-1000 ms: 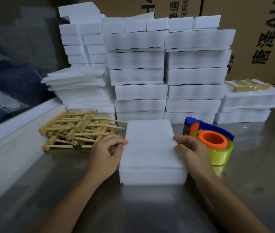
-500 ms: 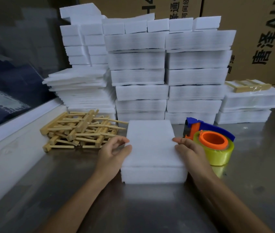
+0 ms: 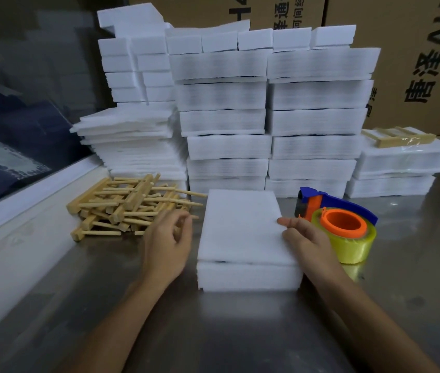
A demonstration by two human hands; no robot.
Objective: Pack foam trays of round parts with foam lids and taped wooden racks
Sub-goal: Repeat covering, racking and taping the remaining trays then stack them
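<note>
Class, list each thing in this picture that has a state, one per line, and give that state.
foam tray: covered by a lid
foam lid: lying flat on the tray
left hand: fingers loosely curled, holding nothing, beside the tray
right hand: fingertips on the lid's right edge
wooden racks: loose, heaped, untaped
tape dispenser: resting on the table, roll loaded

A single wide-angle view from the person's head looks forward and down, close over the grey metal tabletop (image 3: 240, 332). Both forearms enter from the bottom edge. The tall stacks of white foam trays (image 3: 267, 117) and brown cardboard cartons (image 3: 402, 49) close off the far side.
</note>
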